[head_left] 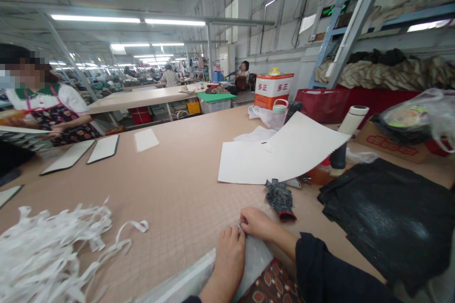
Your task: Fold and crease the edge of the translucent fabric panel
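My left hand (229,258) rests at the front edge of the brown table (170,184), its fingers bent together at the tips. Beside it, my right hand (256,223) has thumb and fingers pinched, touching the left fingertips. A tiny pale bit shows between the two hands, too small to name. Beneath them lies a translucent sheet (194,281) along the table's edge, and a brown leaf-patterned cloth (275,284) shows below. Just beyond my right hand is a dark grey knitted glove (280,199) with a red cuff.
White strips (46,251) are heaped at left. Large white sheets (284,151) lie ahead, near a white-and-red can (273,90) and a bottle (346,137). Black sheets (394,218) cover the right. White panels (103,149) lie at far left, where a person (53,109) in an apron works.
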`<state>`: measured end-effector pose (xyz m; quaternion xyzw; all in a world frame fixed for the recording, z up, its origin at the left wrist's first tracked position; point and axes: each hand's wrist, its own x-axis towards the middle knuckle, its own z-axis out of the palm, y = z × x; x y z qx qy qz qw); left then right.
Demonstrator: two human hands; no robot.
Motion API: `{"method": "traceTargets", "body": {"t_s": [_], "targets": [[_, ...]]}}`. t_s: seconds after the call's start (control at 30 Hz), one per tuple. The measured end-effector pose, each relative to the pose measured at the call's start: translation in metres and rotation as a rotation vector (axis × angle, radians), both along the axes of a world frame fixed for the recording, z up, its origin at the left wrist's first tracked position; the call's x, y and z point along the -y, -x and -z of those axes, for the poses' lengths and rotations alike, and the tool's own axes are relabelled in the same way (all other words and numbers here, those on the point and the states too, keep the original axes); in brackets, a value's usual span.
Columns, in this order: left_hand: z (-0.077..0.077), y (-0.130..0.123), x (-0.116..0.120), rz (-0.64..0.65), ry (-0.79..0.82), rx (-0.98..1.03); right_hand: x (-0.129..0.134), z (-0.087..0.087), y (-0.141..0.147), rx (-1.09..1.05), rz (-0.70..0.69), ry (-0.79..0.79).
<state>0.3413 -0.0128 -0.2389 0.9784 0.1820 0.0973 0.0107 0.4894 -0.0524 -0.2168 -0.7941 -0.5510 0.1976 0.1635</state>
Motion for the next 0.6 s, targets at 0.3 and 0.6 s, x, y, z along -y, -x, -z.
{"method": "traceTargets", "body": {"t_s": [0.3,0.6], "targets": [[0.0016,0.0003,0.0002,-0.009,-0.024,-0.009,-0.0065,0.0080,-0.0024,-0.009,0.027,0.016],[0.0000,0.0006,0.0004,-0.025,0.058,0.000,-0.0008,0.0066,0.0018,-0.038,0.050,-0.112]]}}
